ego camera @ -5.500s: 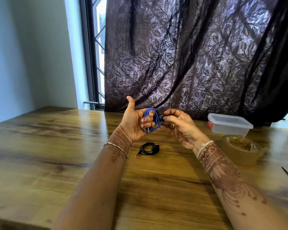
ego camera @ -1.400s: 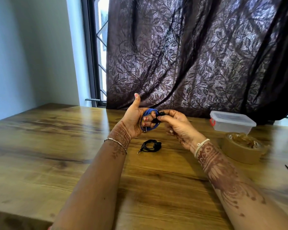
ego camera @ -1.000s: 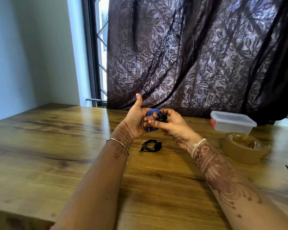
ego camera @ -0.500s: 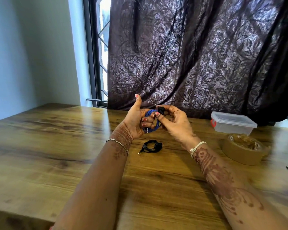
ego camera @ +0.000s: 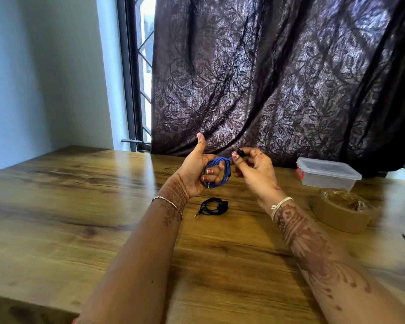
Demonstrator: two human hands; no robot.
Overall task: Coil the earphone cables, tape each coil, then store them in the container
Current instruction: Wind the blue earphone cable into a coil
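Presently the blue earphone cable (ego camera: 216,172) is coiled around the left hand (ego camera: 197,170) fingers, which grip it above the table (ego camera: 80,218); the right hand (ego camera: 255,170) pinches its black end. The black coil (ego camera: 213,206) lies below on open wood, well clear of edges. The lidded container (ego camera: 327,173) and tape roll (ego camera: 343,210) sit right. No legible markings.

We hold both hands raised together, forearms reaching forward.

Our left hand (ego camera: 195,170) faces palm-in with the thumb pointing straight up and the fingers (ego camera: 212,175) curled closed, a thin bracelet at the wrist. Our right hand (ego camera: 255,170) sits just beside it, thumb and forefinger pinched together at the top, a pale thread band around the wrist.
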